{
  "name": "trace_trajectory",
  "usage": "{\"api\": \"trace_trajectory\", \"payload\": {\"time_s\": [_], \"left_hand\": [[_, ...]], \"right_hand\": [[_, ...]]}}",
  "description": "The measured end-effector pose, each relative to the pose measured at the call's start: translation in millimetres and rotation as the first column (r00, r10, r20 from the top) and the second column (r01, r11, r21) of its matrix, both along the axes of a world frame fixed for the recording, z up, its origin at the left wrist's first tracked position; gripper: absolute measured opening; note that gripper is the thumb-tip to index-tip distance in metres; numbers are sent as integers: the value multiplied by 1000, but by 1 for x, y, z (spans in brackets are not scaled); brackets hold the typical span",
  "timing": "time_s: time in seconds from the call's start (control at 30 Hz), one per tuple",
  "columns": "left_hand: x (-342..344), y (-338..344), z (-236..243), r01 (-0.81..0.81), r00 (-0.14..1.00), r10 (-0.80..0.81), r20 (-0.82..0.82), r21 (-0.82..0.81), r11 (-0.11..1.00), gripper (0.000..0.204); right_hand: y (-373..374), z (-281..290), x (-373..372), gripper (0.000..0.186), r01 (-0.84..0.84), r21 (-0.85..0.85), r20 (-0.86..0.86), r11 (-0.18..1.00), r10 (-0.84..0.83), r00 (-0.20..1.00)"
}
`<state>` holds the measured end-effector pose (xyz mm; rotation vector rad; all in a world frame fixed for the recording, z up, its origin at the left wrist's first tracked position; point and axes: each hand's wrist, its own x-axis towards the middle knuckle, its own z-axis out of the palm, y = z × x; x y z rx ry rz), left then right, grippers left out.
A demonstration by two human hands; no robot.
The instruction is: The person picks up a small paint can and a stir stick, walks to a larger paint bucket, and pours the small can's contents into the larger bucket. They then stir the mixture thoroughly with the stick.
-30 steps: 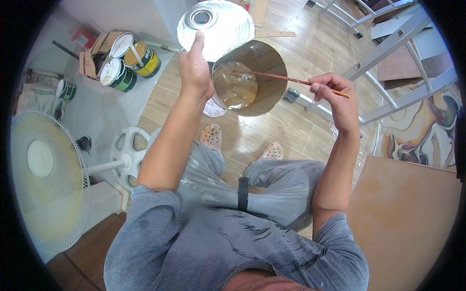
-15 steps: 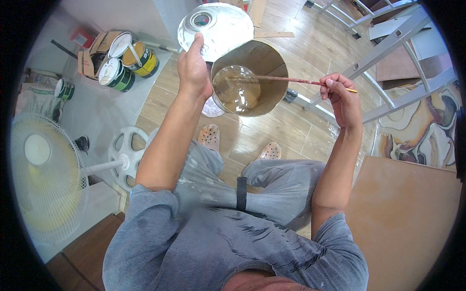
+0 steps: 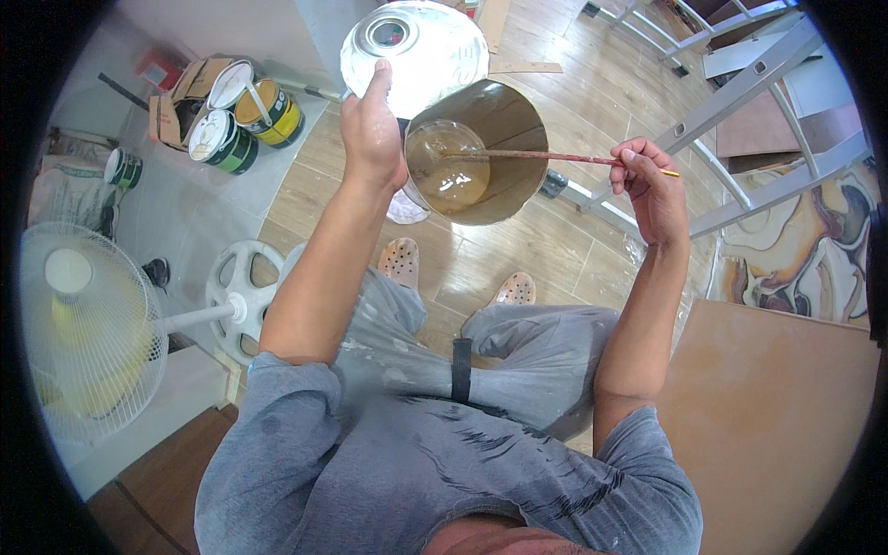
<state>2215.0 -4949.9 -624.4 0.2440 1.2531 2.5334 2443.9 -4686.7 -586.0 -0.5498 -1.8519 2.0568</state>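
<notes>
My left hand grips a metal can at its left side, thumb on the silvery round lid and the other fingers hidden. The lid stands beside the can's mouth and has a round spout opening. Inside the tilted can lies a glossy, clear brownish liquid. Between the thumb and fingers of my right hand is a thin reddish stick with a yellow end. It reaches across the can's rim, and its far end is in the liquid.
A white fan stands at the left. Paint cans and a torn cardboard box are by the wall. An aluminium ladder stands at the right, near a marbled panel and a large brown board.
The stick's far end has shifted slightly left in the liquid, whose surface ripples look different. Lid and can have moved very slightly. My right hand stays nearly in place.
</notes>
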Motion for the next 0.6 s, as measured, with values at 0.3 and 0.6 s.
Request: {"api": "trace_trajectory", "payload": {"time_s": [0.3,0.6], "left_hand": [[10,7,-1,-22,994,21,-107,-12,1000,43],[16,10,-4,-3,985,-3,-174,-34,999,45]], "right_hand": [[-37,5,-10,10,-121,384,122,916,80,989],[-86,12,-26,12,-260,759,253,597,97,963]]}}
